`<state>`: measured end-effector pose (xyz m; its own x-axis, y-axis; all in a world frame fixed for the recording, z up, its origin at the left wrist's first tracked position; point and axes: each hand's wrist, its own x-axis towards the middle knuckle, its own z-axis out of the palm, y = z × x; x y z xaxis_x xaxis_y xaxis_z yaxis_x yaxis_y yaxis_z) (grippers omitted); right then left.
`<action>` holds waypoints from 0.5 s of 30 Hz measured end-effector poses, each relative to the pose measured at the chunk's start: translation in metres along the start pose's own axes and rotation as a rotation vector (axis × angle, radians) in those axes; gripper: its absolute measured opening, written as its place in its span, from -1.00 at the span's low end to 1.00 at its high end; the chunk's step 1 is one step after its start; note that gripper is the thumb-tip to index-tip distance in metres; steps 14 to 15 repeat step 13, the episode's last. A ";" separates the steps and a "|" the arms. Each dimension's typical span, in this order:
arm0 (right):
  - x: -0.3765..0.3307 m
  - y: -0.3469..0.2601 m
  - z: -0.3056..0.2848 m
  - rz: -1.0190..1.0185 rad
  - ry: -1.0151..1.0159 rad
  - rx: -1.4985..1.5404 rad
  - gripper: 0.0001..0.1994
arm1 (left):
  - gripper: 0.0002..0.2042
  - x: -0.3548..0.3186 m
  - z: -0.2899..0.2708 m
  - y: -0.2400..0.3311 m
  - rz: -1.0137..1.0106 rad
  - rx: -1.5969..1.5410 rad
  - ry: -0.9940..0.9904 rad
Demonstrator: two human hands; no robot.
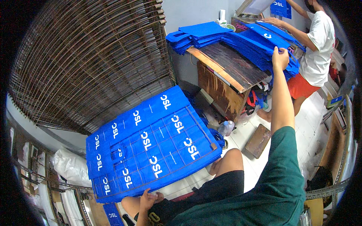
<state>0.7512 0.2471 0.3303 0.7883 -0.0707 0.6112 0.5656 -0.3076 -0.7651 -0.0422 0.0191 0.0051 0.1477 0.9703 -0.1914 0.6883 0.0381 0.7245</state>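
Observation:
My right hand reaches far out to the right and pinches the edge of a blue bag with a white print. That bag lies on top of a fanned pile of blue bags on the wooden table. Down by my lap, my left hand is closed with curled fingers, beside the near edge of a wire rack. What it holds, if anything, is hidden. Printed blue bags lie spread in rows on this rack, in front of me to the left.
Tall stacked wire racks lean at the back left. Beyond the worn wooden table, a co-worker in a white shirt handles a blue bag and a screen frame. A brown block and bottles stand on the tiled floor.

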 end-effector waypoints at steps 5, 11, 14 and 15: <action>0.031 0.027 0.018 -0.553 -0.160 -0.540 -0.56 | -0.39 -0.001 0.004 0.013 0.002 0.255 0.040; 0.099 0.072 0.086 -0.393 -0.687 -0.481 -0.43 | -0.41 0.003 0.009 0.002 -0.062 0.291 0.004; 0.112 0.080 0.100 -0.267 -0.906 -0.483 -0.34 | -0.35 0.005 0.008 0.011 -0.139 0.295 -0.062; 0.112 0.080 0.100 -0.267 -0.906 -0.483 -0.34 | -0.35 0.005 0.008 0.011 -0.139 0.295 -0.062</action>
